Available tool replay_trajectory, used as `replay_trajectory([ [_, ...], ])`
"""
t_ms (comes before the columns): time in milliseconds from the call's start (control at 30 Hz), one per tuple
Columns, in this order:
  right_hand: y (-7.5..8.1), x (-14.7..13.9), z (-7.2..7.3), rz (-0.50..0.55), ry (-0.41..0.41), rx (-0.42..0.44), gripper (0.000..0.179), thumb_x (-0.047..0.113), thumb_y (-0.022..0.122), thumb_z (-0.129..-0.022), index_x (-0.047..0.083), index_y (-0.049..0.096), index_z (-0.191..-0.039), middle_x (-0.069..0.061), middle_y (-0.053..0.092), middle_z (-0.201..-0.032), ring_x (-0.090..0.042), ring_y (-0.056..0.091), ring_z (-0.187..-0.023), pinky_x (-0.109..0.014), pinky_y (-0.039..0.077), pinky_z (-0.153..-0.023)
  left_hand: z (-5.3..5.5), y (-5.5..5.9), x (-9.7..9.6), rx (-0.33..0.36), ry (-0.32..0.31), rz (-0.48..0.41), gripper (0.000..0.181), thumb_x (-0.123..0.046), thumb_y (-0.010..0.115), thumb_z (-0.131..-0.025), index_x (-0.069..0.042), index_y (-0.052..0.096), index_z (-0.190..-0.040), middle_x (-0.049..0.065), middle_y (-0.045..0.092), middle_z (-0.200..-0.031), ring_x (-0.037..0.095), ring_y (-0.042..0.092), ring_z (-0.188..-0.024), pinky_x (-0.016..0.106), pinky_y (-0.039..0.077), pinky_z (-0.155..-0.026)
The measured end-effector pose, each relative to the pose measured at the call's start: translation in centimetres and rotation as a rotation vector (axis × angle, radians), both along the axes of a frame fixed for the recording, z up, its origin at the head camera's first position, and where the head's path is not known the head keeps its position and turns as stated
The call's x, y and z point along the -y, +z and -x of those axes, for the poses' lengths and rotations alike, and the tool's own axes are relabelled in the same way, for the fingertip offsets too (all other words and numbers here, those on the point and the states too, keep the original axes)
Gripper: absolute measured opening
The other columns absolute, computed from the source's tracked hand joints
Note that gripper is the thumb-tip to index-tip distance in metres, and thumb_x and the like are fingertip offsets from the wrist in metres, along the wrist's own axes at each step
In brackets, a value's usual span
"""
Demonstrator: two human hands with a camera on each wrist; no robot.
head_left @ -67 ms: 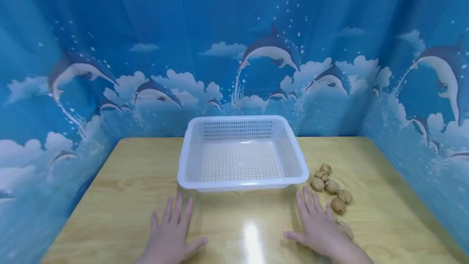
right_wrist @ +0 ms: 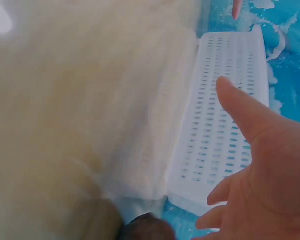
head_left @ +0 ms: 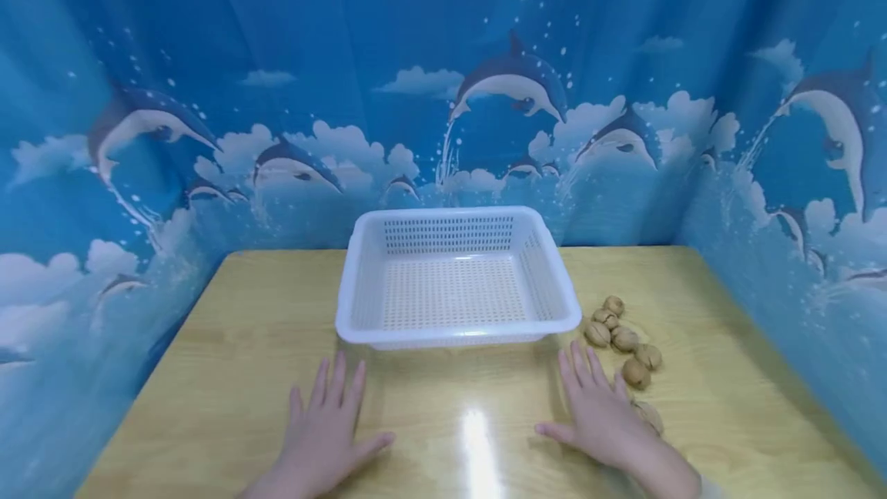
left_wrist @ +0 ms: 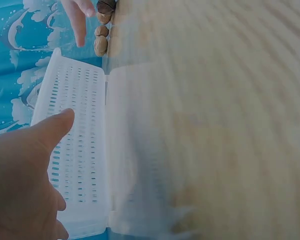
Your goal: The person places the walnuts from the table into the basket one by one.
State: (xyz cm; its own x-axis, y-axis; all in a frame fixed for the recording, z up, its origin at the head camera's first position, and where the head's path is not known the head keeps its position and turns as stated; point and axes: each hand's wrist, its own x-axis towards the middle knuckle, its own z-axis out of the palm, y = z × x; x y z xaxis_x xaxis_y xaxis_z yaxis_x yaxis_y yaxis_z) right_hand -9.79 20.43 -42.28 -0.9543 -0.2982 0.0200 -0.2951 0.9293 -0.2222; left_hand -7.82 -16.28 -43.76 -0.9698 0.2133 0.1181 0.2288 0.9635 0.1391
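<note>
A white perforated plastic basket (head_left: pixel 457 335) stands on the wooden table with nothing in it. My left hand (head_left: pixel 322 430), fingers spread, is over the table in front of the basket's left corner and holds nothing. On the other side, my right hand (head_left: pixel 601 418) is spread the same way near the basket's right corner, also holding nothing. Several walnuts (head_left: pixel 624 339) lie in a loose row right of the basket, close to the right hand's fingers. One walnut (head_left: pixel 649 416) sits beside that hand, partly hidden. The left wrist view shows the left thumb (left_wrist: pixel 55 127) before the basket's side.
The wooden table (head_left: pixel 263 306) is bounded behind and at both sides by a blue curtain (head_left: pixel 291 37) printed with dolphins and clouds. A bright light reflection lies on the tabletop between the hands. The basket stands close to the rear curtain.
The head view has tilted slightly, so the basket, walnuts and table sit a little higher in the picture. Both hands keep their spread pose.
</note>
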Motion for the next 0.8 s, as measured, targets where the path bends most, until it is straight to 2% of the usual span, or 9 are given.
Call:
replay_trajectory([
  [167,0.0,-0.3,-0.4,0.048,0.002,-0.006,0.104,0.064,0.061,-0.075,-0.006,0.023,-0.143,-0.029,0.010,-0.149,-0.052,0.011,-0.132,-0.077,0.009,-0.095,-0.4,0.4,0.2,-0.011,0.004,-0.013,0.097,-0.072,0.052,-0.076,-0.008,0.029,-0.145,0.022,0.015,-0.151,0.044,0.009,-0.137,0.076,0.012,-0.097],
  [300,-0.4,-0.5,-1.6,0.073,-0.001,0.019,0.104,0.062,0.063,-0.074,-0.005,0.023,-0.143,-0.029,0.011,-0.149,-0.052,0.012,-0.132,-0.077,0.008,-0.096,-1.7,0.7,0.6,0.026,0.009,-0.020,0.096,-0.071,0.052,-0.076,-0.006,0.032,-0.144,0.023,0.015,-0.151,0.044,0.010,-0.136,0.075,0.011,-0.099],
  [567,-0.3,-0.5,-0.6,0.062,0.053,-0.045,0.100,0.058,0.064,-0.075,-0.002,0.024,-0.144,-0.027,0.012,-0.149,-0.049,0.013,-0.133,-0.075,0.009,-0.098,-1.2,0.7,1.1,-0.015,0.016,0.008,0.095,-0.072,0.049,-0.077,-0.007,0.032,-0.144,0.024,0.015,-0.150,0.044,0.011,-0.137,0.073,0.013,-0.100],
  [700,-0.3,-0.7,-0.7,0.050,0.058,-0.050,0.101,0.057,0.067,-0.073,-0.001,0.026,-0.144,-0.027,0.014,-0.149,-0.049,0.016,-0.133,-0.075,0.011,-0.098,-1.4,0.9,0.9,0.030,0.019,-0.006,0.094,-0.071,0.049,-0.078,-0.007,0.030,-0.145,0.024,0.012,-0.151,0.044,0.009,-0.137,0.072,0.012,-0.101],
  [800,-0.3,-0.8,-0.8,0.040,0.064,-0.049,0.100,0.056,0.067,-0.073,0.000,0.025,-0.145,-0.026,0.014,-0.149,-0.048,0.016,-0.133,-0.074,0.011,-0.099,-1.6,1.2,0.8,0.060,0.047,-0.025,0.094,-0.069,0.051,-0.078,-0.007,0.030,-0.145,0.022,0.010,-0.151,0.043,0.007,-0.137,0.071,0.010,-0.102],
])
